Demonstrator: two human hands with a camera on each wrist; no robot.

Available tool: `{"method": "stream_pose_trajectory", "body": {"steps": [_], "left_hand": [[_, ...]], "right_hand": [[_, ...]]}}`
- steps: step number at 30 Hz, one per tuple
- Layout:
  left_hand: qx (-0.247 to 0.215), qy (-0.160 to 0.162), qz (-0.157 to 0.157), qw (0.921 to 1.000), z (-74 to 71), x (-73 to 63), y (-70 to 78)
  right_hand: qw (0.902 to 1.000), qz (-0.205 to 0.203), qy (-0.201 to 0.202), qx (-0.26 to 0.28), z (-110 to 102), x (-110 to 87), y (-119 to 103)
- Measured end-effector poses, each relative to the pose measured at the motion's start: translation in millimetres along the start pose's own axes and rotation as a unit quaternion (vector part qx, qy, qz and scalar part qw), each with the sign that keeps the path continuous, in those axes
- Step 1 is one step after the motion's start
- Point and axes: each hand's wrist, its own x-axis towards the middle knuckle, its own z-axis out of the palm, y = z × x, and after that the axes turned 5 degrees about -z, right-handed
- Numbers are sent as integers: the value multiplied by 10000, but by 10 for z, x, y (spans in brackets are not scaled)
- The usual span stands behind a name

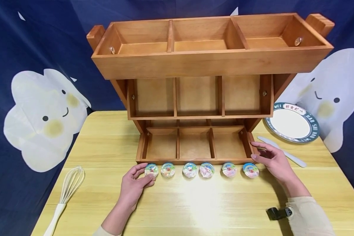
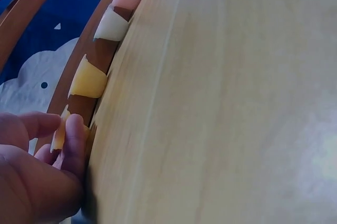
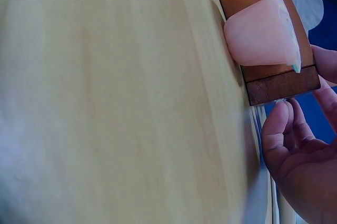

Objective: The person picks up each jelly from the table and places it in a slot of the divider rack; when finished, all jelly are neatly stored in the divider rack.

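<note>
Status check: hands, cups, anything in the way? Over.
Left hand pinching leftmost cup. Right hand at right end of bottom tray. Other five cups lined along its front. Whisk and white spreader off to the sides, clear of cups.

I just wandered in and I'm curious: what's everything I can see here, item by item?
Three-tiered wooden rack: one, reddish brown, on the table
Lidded jelly cups: six, yellow, white and pink, in a row along the rack's front
Whisk: one, white, table's left side
Plate: one, white with dark green lettered rim, right of the rack
Knife-like spreader: one, whitish, before the plate
Table: one, light wood, underneath
Cloth backdrop: dark blue, with two white smiling clouds, behind
Small device: one, black, by the right cuff
Sleeves: two, cream, lower edge
Left hand: one, bare, pinching the leftmost cup
Right hand: one, bare, at the rack's right end
</note>
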Motion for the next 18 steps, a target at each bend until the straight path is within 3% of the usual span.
{"method": "stream_pose_trajectory", "body": {"steps": [18], "left_hand": [[-112, -165, -60, 9998, -41, -44, 48]], "right_hand": [[10000, 0, -23, -12, 0, 0, 4]]}}
